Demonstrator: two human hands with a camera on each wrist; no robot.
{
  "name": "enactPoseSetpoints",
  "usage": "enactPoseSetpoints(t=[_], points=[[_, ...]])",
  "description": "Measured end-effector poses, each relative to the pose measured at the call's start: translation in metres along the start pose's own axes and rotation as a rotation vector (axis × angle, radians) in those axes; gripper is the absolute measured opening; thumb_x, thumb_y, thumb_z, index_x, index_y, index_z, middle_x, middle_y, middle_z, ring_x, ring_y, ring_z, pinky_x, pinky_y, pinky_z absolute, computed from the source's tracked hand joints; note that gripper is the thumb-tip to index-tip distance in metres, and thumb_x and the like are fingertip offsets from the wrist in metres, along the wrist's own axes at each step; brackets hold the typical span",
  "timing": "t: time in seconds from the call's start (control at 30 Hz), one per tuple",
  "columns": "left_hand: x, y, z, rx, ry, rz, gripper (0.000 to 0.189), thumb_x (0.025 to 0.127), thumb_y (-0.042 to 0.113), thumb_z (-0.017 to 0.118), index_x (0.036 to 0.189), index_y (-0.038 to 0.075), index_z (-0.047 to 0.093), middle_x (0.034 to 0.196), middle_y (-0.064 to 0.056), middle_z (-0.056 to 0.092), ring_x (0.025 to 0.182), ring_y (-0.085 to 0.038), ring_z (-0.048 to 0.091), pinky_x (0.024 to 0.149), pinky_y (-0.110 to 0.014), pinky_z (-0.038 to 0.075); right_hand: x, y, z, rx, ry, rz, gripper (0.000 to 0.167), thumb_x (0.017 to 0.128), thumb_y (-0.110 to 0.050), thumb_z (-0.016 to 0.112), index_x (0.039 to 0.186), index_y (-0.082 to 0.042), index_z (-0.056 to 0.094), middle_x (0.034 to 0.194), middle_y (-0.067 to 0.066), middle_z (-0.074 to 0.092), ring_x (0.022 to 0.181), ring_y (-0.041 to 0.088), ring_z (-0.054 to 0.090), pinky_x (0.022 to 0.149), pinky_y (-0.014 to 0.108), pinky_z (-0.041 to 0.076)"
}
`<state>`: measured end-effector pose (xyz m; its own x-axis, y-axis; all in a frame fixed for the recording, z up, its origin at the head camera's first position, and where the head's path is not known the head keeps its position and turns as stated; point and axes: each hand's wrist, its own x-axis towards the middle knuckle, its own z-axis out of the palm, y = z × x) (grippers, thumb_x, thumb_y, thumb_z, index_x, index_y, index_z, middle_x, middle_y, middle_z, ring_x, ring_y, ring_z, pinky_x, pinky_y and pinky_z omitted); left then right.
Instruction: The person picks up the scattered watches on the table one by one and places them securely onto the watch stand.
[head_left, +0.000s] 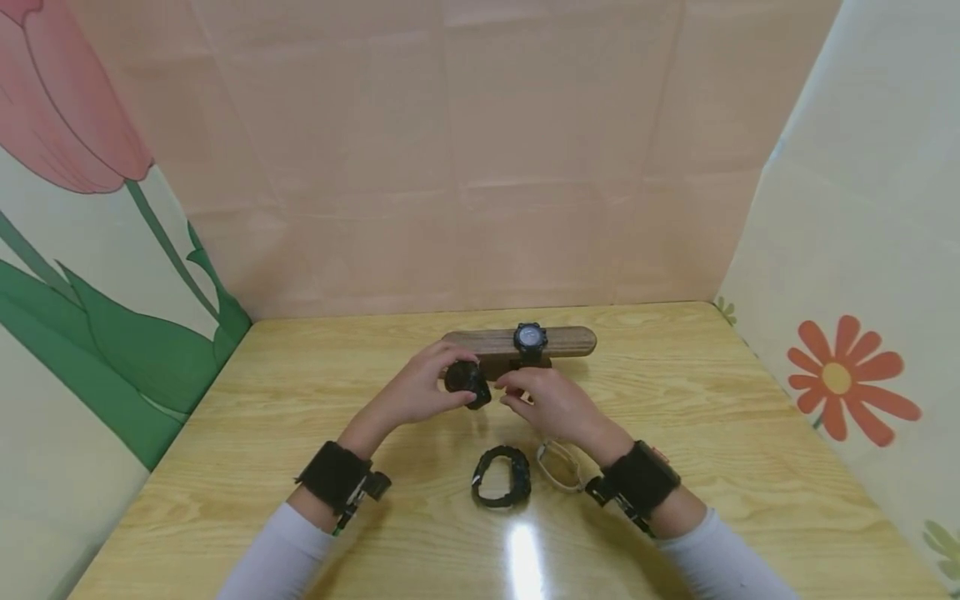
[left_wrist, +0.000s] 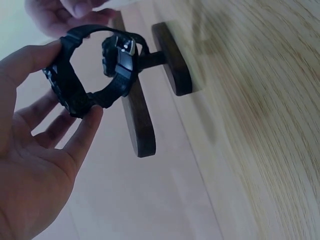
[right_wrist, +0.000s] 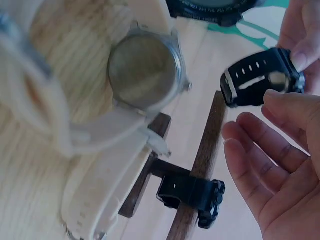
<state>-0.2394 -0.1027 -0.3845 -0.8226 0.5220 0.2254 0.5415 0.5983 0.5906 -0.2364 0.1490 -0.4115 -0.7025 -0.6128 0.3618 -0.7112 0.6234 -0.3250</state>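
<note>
My left hand holds a black watch between thumb and fingers, its strap forming a loop in the left wrist view. Just to its right is my right hand, fingers loosely bent. In the right wrist view its thumb side overlaps the held watch's strap; whether they touch I cannot tell. Behind both hands stands a dark wooden watch stand with another black watch strapped round its bar.
A black watch lies on its side on the wooden table, in front of the hands. Beside it is a watch with a cream strap, below my right wrist. A pink covered wall rises behind the table.
</note>
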Motion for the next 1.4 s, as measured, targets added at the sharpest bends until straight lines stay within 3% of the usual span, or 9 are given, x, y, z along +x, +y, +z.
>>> enactPoseSetpoints(t=[0.3,0.6,1.13,1.4], points=[[-0.002,-0.003,-0.002,0.022,0.011,0.006,0.051,0.089,0.022,0.081,0.135,0.010,0.063,0.131,-0.008,0.059,0.123,-0.029,0.055,0.103,-0.051,0.048,-0.003,0.008,-0.011,-0.036,0.059,-0.005,0.024,0.091,-0.015,0.077,0.114,-0.010,0.074,0.111,0.006,0.073,0.101,0.022,0.070,0.084,0.040,0.059],[-0.005,-0.005,-0.004,0.036,0.001,-0.025,0.050,0.088,0.022,0.081,0.135,0.015,0.063,0.130,-0.005,0.059,0.116,-0.023,0.057,0.096,-0.044,0.051,-0.007,0.015,-0.017,-0.067,0.070,0.021,0.026,0.091,-0.017,0.077,0.116,-0.009,0.073,0.113,0.007,0.071,0.104,0.025,0.068,0.087,0.043,0.058],[-0.010,-0.013,-0.009,0.046,0.011,-0.047,0.050,0.088,0.019,0.081,0.134,0.012,0.063,0.130,-0.009,0.059,0.114,-0.027,0.058,0.093,-0.045,0.051,-0.011,0.031,-0.035,-0.105,0.033,0.125,0.041,0.092,-0.018,0.076,0.129,-0.005,0.065,0.126,0.016,0.066,0.116,0.036,0.063,0.097,0.052,0.054],[-0.011,-0.017,-0.010,0.060,0.009,-0.071,0.051,0.088,0.019,0.081,0.135,0.012,0.063,0.130,-0.010,0.058,0.115,-0.028,0.057,0.093,-0.046,0.051,-0.013,0.048,-0.040,-0.099,0.064,0.108,0.046,0.089,-0.013,0.079,0.130,-0.001,0.063,0.133,0.020,0.061,0.124,0.039,0.057,0.101,0.053,0.051]])
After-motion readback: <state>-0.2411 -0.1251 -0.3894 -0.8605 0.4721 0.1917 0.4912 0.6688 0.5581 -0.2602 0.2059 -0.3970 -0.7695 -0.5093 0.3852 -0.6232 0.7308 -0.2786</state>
